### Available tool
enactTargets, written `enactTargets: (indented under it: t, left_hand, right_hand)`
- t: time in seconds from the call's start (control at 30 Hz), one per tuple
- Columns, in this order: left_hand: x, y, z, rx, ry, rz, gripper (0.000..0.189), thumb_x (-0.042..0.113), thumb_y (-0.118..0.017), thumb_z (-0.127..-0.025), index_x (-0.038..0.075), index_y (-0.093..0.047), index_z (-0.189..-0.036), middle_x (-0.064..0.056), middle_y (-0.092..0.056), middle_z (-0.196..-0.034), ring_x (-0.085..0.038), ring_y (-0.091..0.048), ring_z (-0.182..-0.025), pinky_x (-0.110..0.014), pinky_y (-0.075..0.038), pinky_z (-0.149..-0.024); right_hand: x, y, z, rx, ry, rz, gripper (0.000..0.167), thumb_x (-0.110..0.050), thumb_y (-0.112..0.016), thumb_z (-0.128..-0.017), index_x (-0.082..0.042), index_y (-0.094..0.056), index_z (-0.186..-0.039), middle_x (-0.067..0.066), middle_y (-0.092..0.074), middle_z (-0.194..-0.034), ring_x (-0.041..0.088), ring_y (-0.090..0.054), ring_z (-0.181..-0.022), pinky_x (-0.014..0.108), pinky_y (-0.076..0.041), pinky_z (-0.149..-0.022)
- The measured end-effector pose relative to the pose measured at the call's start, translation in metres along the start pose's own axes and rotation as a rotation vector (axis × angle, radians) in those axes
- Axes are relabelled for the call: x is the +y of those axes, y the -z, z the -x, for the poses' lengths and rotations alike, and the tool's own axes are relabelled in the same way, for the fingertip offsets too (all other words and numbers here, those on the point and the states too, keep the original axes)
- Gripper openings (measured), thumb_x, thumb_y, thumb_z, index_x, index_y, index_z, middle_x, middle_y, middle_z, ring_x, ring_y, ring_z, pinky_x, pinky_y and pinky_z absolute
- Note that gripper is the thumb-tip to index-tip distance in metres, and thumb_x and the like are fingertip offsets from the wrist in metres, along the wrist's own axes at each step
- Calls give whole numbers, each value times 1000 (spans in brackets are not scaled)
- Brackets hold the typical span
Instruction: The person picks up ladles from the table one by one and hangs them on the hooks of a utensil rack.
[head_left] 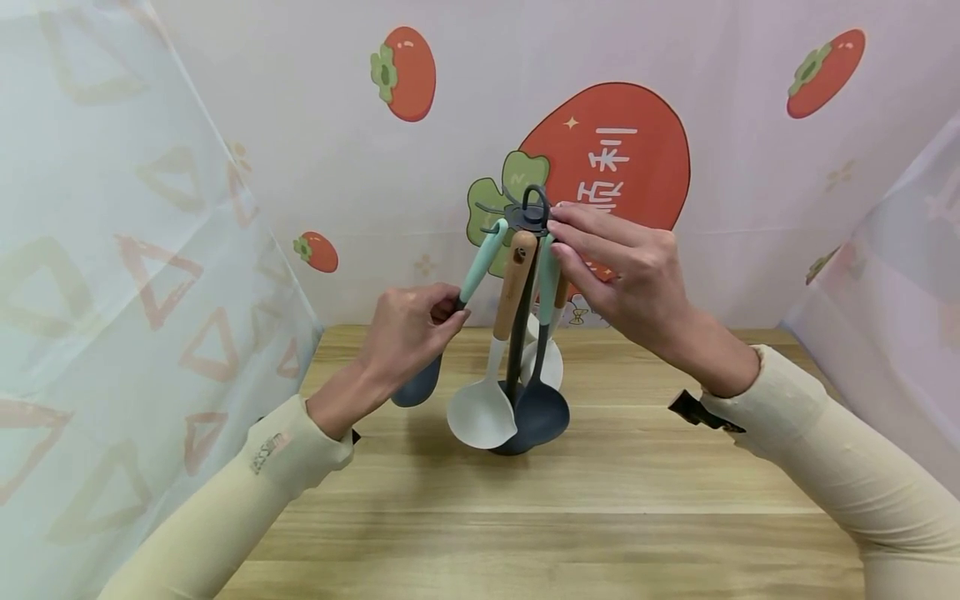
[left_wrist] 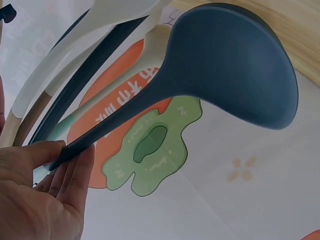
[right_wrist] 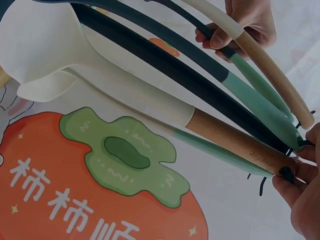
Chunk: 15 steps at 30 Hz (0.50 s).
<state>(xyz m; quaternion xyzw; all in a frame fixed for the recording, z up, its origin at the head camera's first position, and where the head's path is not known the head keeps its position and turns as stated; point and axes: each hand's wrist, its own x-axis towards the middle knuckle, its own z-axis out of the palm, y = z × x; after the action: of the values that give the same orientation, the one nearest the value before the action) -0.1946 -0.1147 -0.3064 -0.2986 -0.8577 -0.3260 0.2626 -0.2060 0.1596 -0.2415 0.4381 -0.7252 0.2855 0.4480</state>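
A utensil stand with a dark hooked top [head_left: 533, 215] bears several hanging kitchen utensils. My left hand [head_left: 408, 333] pinches the dark neck of a ladle with a mint handle [head_left: 483, 260], which leans out to the left. The end of that handle is at a hook of the stand. In the left wrist view, the dark blue ladle bowl [left_wrist: 230, 65] fills the upper right. Up at the stand's top, my right hand [head_left: 630, 258] grips its rim beside the handle ends. In the right wrist view, its fingers partly hide this spot, next to a wooden handle [right_wrist: 240, 140].
A white ladle [head_left: 482, 414] with a wooden handle and a dark ladle [head_left: 542, 412] with a mint handle hang in front. Behind them is a white utensil [head_left: 551, 367]. The stand is on a wooden table [head_left: 600, 533], with a persimmon-printed cloth [head_left: 285, 100] behind.
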Motion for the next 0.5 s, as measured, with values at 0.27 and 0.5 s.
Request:
enactTargets:
  t: [0.27,0.5]
  left_hand:
    - [-1,-5,-3,-9,1,4,11,-1,-80,-91,-5,-79,-101,-14,-80,-85,-21,-79,-73,-34,-66,-67]
    - [0,-12,-5,-13,2,29,11,0,-80,-91,-5,-79,-101,-14,-80,-85,-21,-79,-74,-33,-66,-67]
  right_hand:
    - [-1,0,-1,1,3,4,31,6,-80,-85,3,-80,-116,20,-77,-119,38,-76,-111,54,-60,-96]
    - [0,2,0,-32,8,29,29,3,-79,-88,5,-78,-117,22,-76,-121,39,-74,-113,54,-60,-97]
